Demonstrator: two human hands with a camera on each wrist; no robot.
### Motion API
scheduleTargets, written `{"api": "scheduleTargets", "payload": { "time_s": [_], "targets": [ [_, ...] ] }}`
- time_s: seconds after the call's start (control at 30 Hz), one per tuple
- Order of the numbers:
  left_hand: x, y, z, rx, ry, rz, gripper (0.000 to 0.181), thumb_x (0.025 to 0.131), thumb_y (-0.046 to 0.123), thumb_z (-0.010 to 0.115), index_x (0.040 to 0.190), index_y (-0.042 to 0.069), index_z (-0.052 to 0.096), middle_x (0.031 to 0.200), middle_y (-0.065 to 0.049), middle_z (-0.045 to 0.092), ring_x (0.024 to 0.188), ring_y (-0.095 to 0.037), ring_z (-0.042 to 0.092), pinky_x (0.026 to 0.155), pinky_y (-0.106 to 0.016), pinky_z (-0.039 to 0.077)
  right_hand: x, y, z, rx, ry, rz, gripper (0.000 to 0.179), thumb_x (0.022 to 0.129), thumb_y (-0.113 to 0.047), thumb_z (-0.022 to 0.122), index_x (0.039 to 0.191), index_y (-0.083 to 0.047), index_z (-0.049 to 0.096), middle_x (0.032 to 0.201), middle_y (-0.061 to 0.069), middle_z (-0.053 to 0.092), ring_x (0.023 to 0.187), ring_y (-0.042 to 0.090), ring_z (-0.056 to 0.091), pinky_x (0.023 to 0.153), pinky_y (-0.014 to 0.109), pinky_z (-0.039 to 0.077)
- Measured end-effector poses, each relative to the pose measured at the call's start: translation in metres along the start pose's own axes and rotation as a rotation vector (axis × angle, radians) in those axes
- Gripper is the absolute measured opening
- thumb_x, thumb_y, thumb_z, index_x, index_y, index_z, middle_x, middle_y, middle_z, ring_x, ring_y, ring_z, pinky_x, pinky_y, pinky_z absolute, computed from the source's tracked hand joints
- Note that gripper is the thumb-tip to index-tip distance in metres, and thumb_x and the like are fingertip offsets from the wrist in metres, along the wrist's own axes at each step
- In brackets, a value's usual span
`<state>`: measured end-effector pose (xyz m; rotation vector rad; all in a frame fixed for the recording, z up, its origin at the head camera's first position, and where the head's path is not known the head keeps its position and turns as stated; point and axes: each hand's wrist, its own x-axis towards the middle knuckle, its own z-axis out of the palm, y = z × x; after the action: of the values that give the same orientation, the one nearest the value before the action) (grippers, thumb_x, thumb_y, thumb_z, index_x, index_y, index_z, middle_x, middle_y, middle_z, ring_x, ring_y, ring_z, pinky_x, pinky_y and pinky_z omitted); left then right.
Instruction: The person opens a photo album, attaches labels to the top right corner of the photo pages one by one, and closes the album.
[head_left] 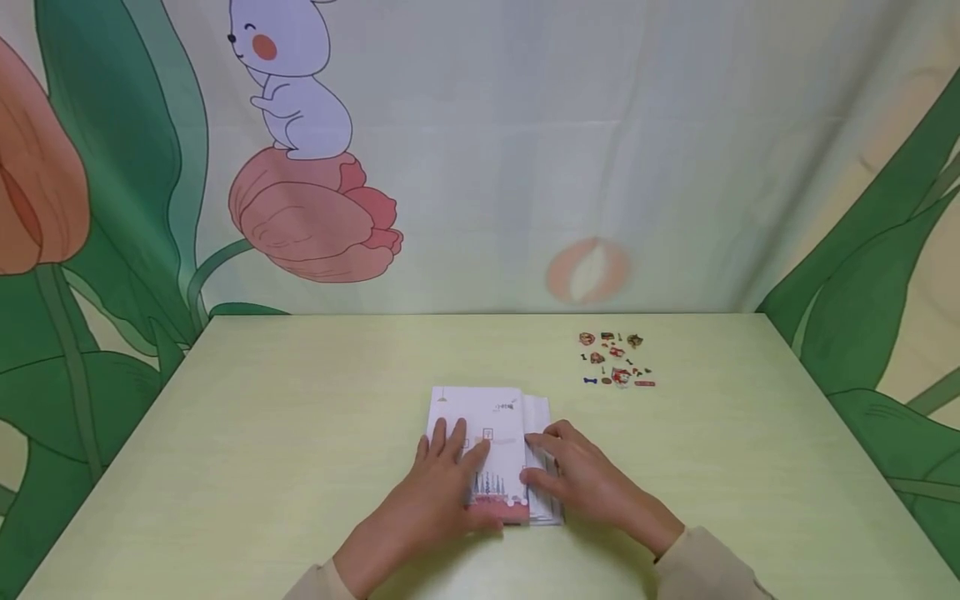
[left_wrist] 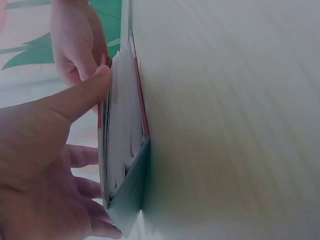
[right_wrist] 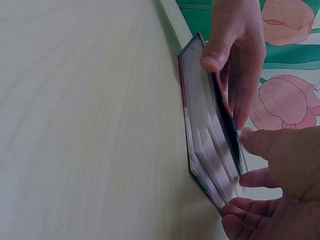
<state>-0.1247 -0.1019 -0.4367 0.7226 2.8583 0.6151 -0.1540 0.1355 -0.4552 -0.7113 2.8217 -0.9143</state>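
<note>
A closed notebook with a white, illustrated cover lies near the front middle of the table. Its pages fan out past the cover's right edge, seen from the side in both wrist views. My left hand rests on the cover with its fingers spread, the thumb along the near edge. At the right side is my right hand, its thumb and forefinger apart and touching the cover's edge, over the exposed pages. In the right wrist view the other fingertips sit by the book's corner.
Several small colourful stickers lie on the table beyond the notebook, to the right. The pale table ends at a hanging curtain printed with flowers and a rabbit.
</note>
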Motion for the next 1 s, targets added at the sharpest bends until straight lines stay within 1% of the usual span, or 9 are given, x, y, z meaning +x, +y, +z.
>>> {"api": "scheduleTargets", "payload": {
  "time_s": [0.13,0.23,0.33,0.47,0.6,0.77,0.9,1.0],
  "targets": [
    [-0.001,-0.004,-0.001,-0.011,0.02,0.022,0.094,0.081,0.051,0.085,0.152,0.001,0.049,0.16,-0.036,0.028,0.148,-0.06,0.016,0.118,-0.068,0.021,0.001,0.003,0.002,-0.006,0.007,-0.018,0.044,0.105,-0.026,0.062,0.141,0.0,0.061,0.12,0.012,0.059,0.101,0.019,0.055,0.09,0.042,0.051],
    [-0.003,-0.007,-0.003,-0.021,0.019,0.035,0.093,0.082,0.052,0.084,0.152,0.002,0.049,0.159,-0.036,0.029,0.147,-0.061,0.018,0.118,-0.068,0.022,0.001,0.004,0.003,-0.018,0.014,-0.039,0.041,0.107,-0.024,0.058,0.141,-0.001,0.061,0.119,0.011,0.059,0.102,0.019,0.055,0.09,0.044,0.05],
    [-0.006,-0.008,-0.005,-0.05,0.023,0.024,0.089,0.082,0.049,0.085,0.151,0.003,0.051,0.159,-0.034,0.033,0.147,-0.059,0.022,0.117,-0.067,0.025,0.002,0.004,0.004,-0.033,0.006,-0.045,0.042,0.106,-0.024,0.06,0.141,-0.001,0.061,0.118,0.01,0.058,0.102,0.019,0.054,0.09,0.043,0.05],
    [-0.009,-0.01,-0.009,-0.097,0.052,0.003,0.083,0.081,0.046,0.087,0.148,0.006,0.057,0.156,-0.03,0.041,0.145,-0.057,0.031,0.113,-0.067,0.034,0.003,0.002,0.004,-0.065,0.005,-0.038,0.045,0.102,-0.026,0.067,0.141,-0.003,0.062,0.117,0.009,0.058,0.101,0.018,0.053,0.09,0.041,0.05],
    [-0.011,-0.011,-0.011,-0.115,0.09,0.023,0.078,0.083,0.043,0.087,0.146,0.008,0.059,0.155,-0.025,0.046,0.143,-0.053,0.038,0.107,-0.064,0.043,0.003,-0.001,0.004,-0.078,0.015,-0.021,0.05,0.098,-0.028,0.073,0.14,-0.003,0.063,0.116,0.009,0.058,0.1,0.018,0.054,0.088,0.04,0.05],
    [-0.017,-0.011,-0.012,-0.11,0.116,0.067,0.075,0.089,0.038,0.083,0.152,0.01,0.053,0.16,-0.013,0.043,0.145,-0.042,0.041,0.107,-0.054,0.047,0.004,-0.005,0.004,-0.077,0.017,0.001,0.054,0.094,-0.029,0.077,0.139,-0.003,0.063,0.115,0.009,0.058,0.097,0.017,0.053,0.084,0.039,0.05],
    [-0.021,-0.006,-0.014,-0.099,0.126,0.11,0.072,0.095,0.028,0.077,0.157,0.008,0.045,0.164,-0.012,0.037,0.147,-0.038,0.038,0.11,-0.05,0.045,0.004,-0.005,0.005,-0.097,0.023,0.002,0.055,0.093,-0.028,0.079,0.14,-0.003,0.063,0.115,0.009,0.058,0.098,0.017,0.054,0.085,0.039,0.05],
    [-0.025,-0.002,-0.016,-0.081,0.135,0.114,0.071,0.098,0.021,0.07,0.16,0.009,0.038,0.168,-0.01,0.03,0.15,-0.033,0.035,0.111,-0.048,0.043,0.005,-0.005,0.006,-0.103,0.024,0.004,0.058,0.092,-0.028,0.08,0.142,-0.004,0.061,0.114,0.01,0.058,0.097,0.018,0.053,0.085,0.039,0.05]
  ]
}}
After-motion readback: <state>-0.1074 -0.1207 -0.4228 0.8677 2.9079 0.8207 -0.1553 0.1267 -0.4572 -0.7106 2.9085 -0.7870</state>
